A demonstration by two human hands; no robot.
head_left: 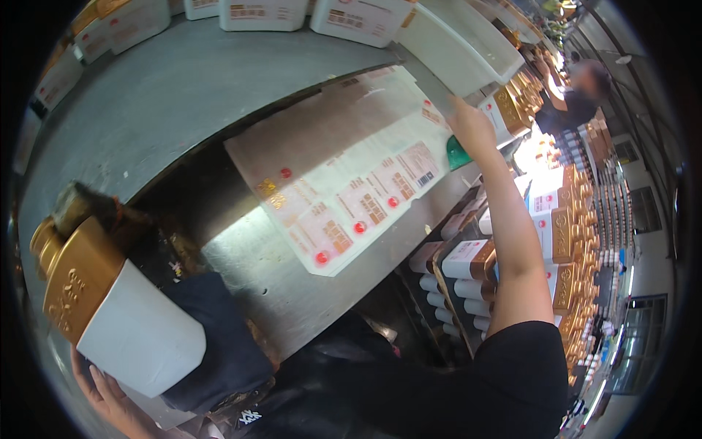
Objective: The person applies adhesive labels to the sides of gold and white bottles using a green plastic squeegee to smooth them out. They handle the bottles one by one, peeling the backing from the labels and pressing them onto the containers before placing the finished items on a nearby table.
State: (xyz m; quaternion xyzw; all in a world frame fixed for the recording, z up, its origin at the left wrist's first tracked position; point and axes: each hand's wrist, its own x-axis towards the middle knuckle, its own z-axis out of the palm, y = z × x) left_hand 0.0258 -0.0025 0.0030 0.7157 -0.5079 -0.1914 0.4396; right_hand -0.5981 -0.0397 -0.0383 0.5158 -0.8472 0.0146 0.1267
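Observation:
At the lower left, a white bottle [142, 336] with a gold shoulder and neck lies tilted over a support covered in dark cloth [228, 329]. My left hand [110, 395] holds the bottle's near side, fingers against its wall. Across the bench, my right hand [474, 132] is beyond the far right corner of a translucent decal sheet [344, 172], which bears red dots and gold-brown print. A green scraper-like piece [458, 154] shows below that hand, partly covered by it, and appears held. One finger stretches out.
White printed containers [263, 14] line the bench's far edge, beside an open white bin [453, 47]. Gold-topped white bottles [563, 219] fill racks on the right, near my right arm. Another person [578, 95] works at the far right. The metal bench [256, 293] has a dark recess.

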